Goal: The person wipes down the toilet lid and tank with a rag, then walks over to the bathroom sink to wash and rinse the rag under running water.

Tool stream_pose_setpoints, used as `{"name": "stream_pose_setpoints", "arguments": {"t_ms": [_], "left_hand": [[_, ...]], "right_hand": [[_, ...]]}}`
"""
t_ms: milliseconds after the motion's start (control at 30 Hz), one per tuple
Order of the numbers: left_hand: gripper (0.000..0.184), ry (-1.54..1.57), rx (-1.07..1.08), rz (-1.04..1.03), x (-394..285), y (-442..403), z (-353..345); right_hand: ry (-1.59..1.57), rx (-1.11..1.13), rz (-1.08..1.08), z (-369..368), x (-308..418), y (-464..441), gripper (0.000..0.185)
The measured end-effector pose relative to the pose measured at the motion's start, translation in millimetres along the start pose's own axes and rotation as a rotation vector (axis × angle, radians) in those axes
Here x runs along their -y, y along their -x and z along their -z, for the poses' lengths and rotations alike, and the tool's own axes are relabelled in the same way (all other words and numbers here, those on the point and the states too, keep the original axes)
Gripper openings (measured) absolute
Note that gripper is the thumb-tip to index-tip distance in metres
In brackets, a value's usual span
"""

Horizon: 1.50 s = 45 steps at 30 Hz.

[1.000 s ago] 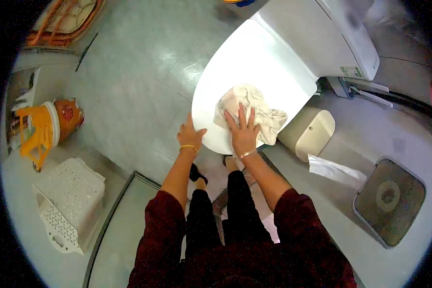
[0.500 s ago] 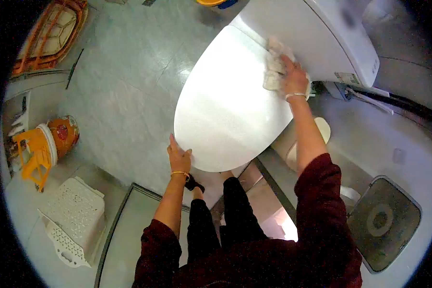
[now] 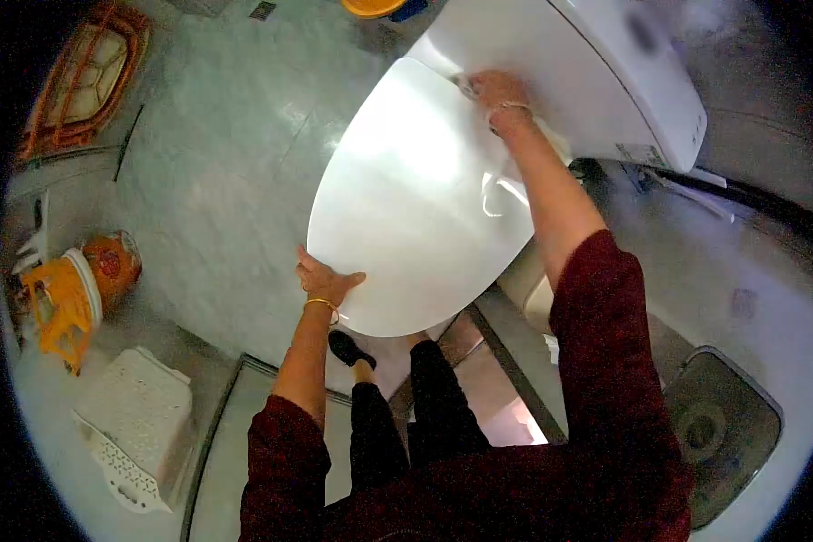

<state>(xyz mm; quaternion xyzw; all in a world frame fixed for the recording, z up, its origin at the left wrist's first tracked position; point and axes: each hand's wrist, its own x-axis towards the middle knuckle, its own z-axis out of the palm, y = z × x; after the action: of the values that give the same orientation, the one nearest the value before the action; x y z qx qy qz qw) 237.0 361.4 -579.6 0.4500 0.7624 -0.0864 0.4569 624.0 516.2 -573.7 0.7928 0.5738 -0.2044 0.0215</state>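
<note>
A closed white toilet lid (image 3: 406,208) fills the middle of the head view, its rounded front toward my legs. My right hand (image 3: 501,90) presses at the back of the lid, by the seam with the raised rear body. Its fingers are closed on a pale cloth (image 3: 465,86), mostly hidden beneath the hand and slightly blurred. My left hand (image 3: 328,278) rests at the left front edge of the lid, thumb and fingers spread apart. Bright reflections and a faint streak show on the lid's glossy surface.
On the left are an orange stool (image 3: 59,307) and an upturned white perforated basket (image 3: 135,406). A dark-topped bin (image 3: 723,434) stands at lower right. Behind the lid rises the toilet's white rear body (image 3: 596,81). A dark floor track (image 3: 515,379) runs past my feet.
My right hand has slid with the cloth along the back of the lid, toward the upper left. My left hand stays at the front edge. The view has shifted slightly.
</note>
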Motion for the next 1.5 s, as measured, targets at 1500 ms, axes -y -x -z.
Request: {"name": "stream_pose_setpoints", "arguments": {"t_ms": [1500], "left_hand": [[0.125,-0.022,0.118,0.097,-10.2,-18.7,19.0]], "right_hand": [[0.209,-1.06,0.141,208.0,89.9,114.1,0.048]]}}
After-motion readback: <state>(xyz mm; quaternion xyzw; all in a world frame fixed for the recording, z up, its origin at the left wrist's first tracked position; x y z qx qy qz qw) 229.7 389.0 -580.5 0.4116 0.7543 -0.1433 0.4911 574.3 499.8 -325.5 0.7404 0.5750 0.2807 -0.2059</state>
